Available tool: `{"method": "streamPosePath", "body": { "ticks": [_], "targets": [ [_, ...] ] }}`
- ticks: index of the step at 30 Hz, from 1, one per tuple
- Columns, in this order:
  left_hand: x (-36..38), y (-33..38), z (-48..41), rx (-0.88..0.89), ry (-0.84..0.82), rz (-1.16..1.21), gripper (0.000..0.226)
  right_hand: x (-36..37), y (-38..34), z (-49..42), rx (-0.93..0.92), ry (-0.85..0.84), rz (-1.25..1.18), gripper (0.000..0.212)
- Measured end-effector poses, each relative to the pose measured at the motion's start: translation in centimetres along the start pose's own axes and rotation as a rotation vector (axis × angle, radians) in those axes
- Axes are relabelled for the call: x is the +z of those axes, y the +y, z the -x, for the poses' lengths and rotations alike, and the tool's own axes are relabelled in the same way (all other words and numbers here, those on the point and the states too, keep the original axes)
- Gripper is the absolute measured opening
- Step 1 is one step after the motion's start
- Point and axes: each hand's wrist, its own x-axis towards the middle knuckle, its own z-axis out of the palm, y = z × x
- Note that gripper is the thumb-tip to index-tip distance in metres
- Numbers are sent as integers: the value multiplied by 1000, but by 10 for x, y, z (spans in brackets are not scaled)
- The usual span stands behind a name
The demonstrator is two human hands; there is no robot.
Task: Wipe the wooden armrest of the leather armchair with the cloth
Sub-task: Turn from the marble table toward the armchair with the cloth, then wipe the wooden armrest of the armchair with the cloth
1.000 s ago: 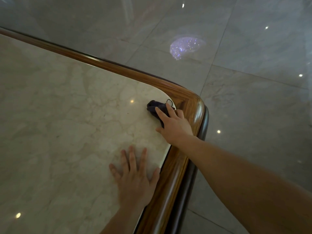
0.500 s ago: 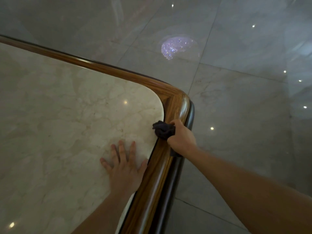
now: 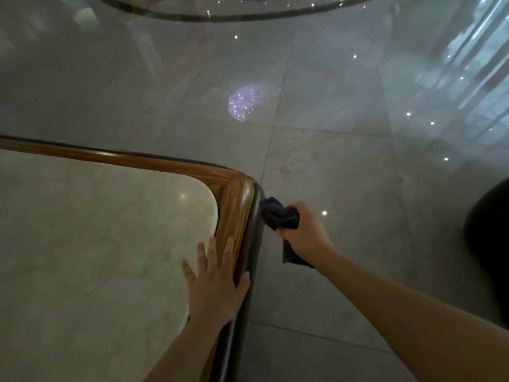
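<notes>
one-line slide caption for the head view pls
Right hand presses a dark cloth against the table's dark outer edge while the left hand rests flat across the wooden rim.

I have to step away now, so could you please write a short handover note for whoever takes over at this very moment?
Right hand: closed around the dark cloth, pressing it to the dark outer side of the table edge, just below the rounded corner.
Left hand: open and flat, spanning the marble top and the wooden rim, thumb over the edge.
Done: cannot be judged; no visible difference in the wood.
Left: no leather armchair or armrest is in view; only this marble-topped table shows. Find the armchair, then wipe its wooden armrest with the cloth.
</notes>
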Motion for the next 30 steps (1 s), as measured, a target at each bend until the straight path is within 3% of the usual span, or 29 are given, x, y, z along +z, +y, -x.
{"method": "streamPosePath", "body": {
  "ticks": [6, 18, 30],
  "targets": [
    [-68, 101, 27, 161, 85, 35, 83, -119, 4, 51, 101, 156, -67, 40],
    [-162, 293, 92, 328, -46, -96, 79, -330, 28, 169, 253, 481, -215, 45],
    [-207, 452, 137, 481, 7, -84, 76, -499, 76, 260, 300, 624, -279, 61]
  ]
}}
